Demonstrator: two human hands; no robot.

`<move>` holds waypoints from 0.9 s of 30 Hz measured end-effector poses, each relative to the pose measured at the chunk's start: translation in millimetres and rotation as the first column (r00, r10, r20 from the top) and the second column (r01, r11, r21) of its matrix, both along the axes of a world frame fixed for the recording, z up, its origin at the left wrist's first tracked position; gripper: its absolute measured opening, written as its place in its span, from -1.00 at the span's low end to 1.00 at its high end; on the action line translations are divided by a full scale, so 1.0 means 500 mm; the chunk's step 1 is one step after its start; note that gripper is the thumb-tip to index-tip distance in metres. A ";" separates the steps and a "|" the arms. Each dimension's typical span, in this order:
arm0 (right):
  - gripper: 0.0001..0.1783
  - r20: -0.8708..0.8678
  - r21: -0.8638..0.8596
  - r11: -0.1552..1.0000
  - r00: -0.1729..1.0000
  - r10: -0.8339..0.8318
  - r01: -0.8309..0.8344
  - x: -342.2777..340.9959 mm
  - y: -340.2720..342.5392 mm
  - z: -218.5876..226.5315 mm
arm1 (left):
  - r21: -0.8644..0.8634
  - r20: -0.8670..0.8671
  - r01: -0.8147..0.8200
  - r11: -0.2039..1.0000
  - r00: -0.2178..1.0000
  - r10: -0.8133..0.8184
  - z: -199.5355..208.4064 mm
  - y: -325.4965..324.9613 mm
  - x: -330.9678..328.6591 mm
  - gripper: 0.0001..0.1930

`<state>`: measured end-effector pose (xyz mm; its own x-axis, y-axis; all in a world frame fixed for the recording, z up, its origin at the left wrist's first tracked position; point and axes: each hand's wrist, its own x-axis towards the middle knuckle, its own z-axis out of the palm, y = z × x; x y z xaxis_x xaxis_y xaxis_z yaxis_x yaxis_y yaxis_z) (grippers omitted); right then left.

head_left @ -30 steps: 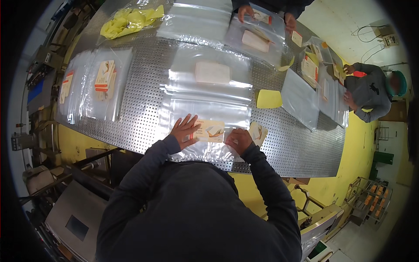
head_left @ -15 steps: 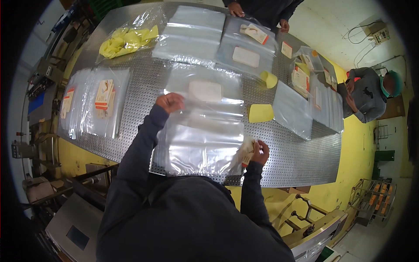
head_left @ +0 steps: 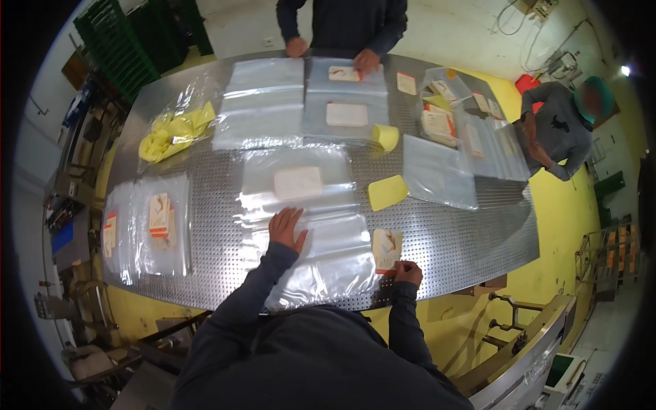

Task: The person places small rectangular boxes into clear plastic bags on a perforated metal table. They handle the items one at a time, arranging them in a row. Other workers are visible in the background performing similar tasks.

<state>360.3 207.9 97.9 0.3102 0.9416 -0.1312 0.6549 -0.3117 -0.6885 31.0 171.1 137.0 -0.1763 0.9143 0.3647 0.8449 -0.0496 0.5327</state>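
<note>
A stack of clear plastic bags (head_left: 321, 253) lies flat in front of me. My left hand (head_left: 285, 229) rests on it palm down, fingers stretched out, just below a pale blank card (head_left: 298, 183). Whether that card is on the top bag or inside it, I cannot tell. To the right of the bags, a printed card (head_left: 387, 247) with an orange edge lies on the perforated metal table (head_left: 471, 239); others may be under it. My right hand (head_left: 410, 273) is closed, its fingertips pinching the card's lower right corner.
Left lie more bags with printed cards (head_left: 159, 215). Beyond are crumpled yellow material (head_left: 174, 133) and further bag stacks (head_left: 263, 102). A yellow sheet (head_left: 387, 193) and a yellow roll (head_left: 385, 137) sit right of centre. Co-workers stand opposite (head_left: 359, 27) and at right (head_left: 557, 130).
My left hand has moved from the bags' left side onto their middle and flattened. My right hand is now at the card's lower corner. The view has shifted; the opposite co-worker's hand now touches a card.
</note>
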 end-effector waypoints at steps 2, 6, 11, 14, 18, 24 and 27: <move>-0.83 0.047 0.061 0.996 0.997 0.060 -0.063 0.020 0.002 -0.037 | 0.037 0.060 -0.001 0.999 0.998 -0.001 0.020 -0.014 0.036 -0.50; -0.78 0.078 -0.089 0.975 0.974 0.212 -0.205 0.037 0.017 -0.011 | 0.016 0.271 0.070 0.997 0.960 -0.071 0.057 -0.042 0.103 -0.53; -0.70 0.207 0.193 0.918 0.929 0.306 -0.346 0.075 0.023 -0.020 | 0.040 0.401 0.203 0.978 0.893 -0.202 0.071 -0.061 0.166 -0.58; -0.66 -0.098 0.272 0.949 0.976 0.194 -0.161 0.026 0.023 0.055 | 0.012 0.478 0.322 0.947 0.830 -0.288 0.062 -0.067 0.189 -0.56; -0.69 -0.349 0.192 0.877 0.804 0.481 -0.442 -0.064 -0.009 0.126 | -0.198 0.930 0.434 0.879 0.365 0.029 0.083 -0.062 0.208 -0.60; -0.83 -0.745 0.039 0.903 0.589 0.311 -0.427 -0.187 -0.057 0.152 | -0.245 0.969 0.065 0.967 0.055 0.241 0.072 -0.066 0.190 -0.75; -0.80 -0.898 0.030 0.901 0.384 0.214 -0.433 -0.199 -0.067 0.143 | -0.234 0.969 0.008 0.972 0.087 0.232 0.082 -0.074 0.169 -0.76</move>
